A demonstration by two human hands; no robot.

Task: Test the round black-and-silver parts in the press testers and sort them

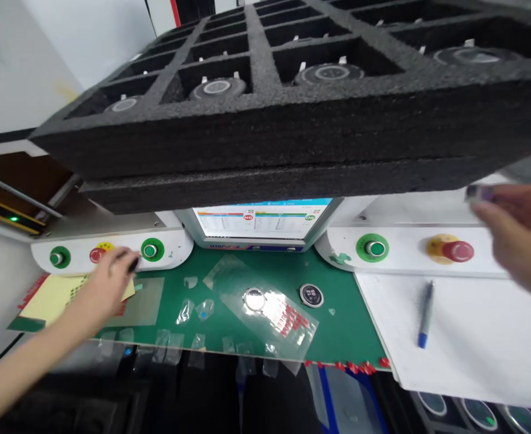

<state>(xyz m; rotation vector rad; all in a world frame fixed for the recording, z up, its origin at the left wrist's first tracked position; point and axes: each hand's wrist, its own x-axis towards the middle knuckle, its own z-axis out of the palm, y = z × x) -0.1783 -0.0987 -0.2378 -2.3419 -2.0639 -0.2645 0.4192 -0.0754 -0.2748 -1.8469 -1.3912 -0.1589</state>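
Observation:
My left hand [111,277] reaches out over the yellow sheet [52,296] at the left of the green mat [337,325], fingers pinched on a small dark object near the left green button [151,249]. My right hand [513,232] is blurred at the right edge, above the white panel, and holds a small purple-grey piece at its fingertips. A round black dial part [311,295] and a round silver part [254,299] lie on the mat between the hands.
A black foam tray [265,126] with round parts in its cells hangs overhead. Below it a screen [260,222] is lit. A red emergency stop [455,249], green button [372,248], blue pen [426,313] on white paper, clear film with red stickers [287,319].

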